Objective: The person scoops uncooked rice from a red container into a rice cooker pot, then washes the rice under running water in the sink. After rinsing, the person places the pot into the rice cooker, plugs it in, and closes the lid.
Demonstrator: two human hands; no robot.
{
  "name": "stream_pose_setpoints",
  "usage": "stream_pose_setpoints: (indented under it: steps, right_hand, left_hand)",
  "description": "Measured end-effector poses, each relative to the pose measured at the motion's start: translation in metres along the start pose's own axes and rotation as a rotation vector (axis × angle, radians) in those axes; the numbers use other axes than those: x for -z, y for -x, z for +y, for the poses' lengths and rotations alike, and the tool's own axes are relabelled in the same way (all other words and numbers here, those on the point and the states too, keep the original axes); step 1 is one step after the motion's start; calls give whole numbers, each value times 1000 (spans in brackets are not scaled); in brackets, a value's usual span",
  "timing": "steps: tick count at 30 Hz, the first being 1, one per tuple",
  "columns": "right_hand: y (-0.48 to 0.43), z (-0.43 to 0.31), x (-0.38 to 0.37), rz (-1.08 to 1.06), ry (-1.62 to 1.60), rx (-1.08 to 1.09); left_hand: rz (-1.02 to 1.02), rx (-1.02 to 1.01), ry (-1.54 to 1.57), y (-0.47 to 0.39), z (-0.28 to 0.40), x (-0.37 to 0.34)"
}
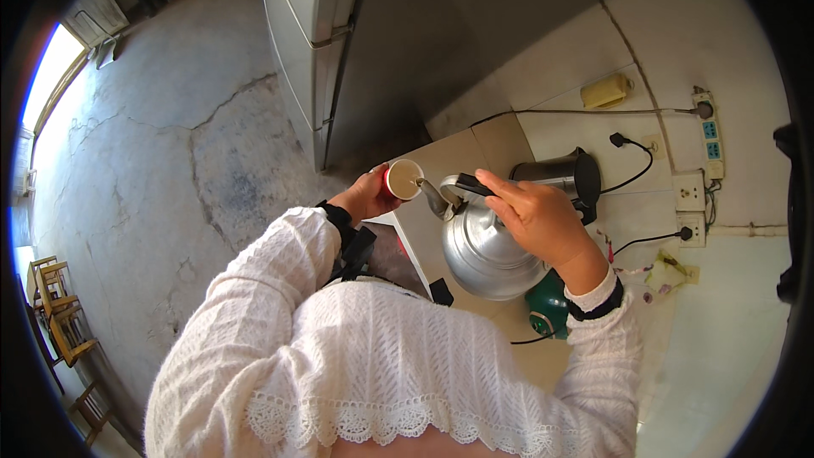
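Observation:
My left hand (367,194) is closed around a red cup (404,179) with a pale inside, held near the counter's edge. My right hand (537,219) grips the black handle of a metal kettle (489,254). The kettle is tipped so that its spout meets the cup's rim, and a thin stream of water seems to run from it into the cup. Fingers of my right hand hide part of the handle and lid.
Beyond the kettle stand a dark metal electric kettle (553,175) and a green appliance (548,305) on the tiled counter (432,229). A tall refrigerator (381,57) rises ahead. Cords run to a power strip (711,133) on the wall. Wooden chairs (60,312) stand far left.

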State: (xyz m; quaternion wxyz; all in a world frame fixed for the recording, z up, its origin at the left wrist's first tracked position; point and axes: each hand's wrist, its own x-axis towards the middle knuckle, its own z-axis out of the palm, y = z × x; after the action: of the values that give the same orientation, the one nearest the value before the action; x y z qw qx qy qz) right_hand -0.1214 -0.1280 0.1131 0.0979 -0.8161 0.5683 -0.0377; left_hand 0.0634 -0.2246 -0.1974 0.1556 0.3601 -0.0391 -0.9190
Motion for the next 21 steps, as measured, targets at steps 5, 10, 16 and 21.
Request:
stream_pose_setpoints:
  steps: [5,10,16,21]
  right_hand:
    - [25,31,-5,169,-230,-44]
    - [36,59,-26,354,-309,-95]
    - [24,84,-68,448,-441,-111]
    - [19,105,-95,436,-328,-181]
  left_hand:
    - [-33,-25,75,26,13,-24]
    - [-46,-166,32,88,40,-61]
    - [-184,-365,-127,195,54,-125]
    - [-266,-415,-181,280,48,-171]
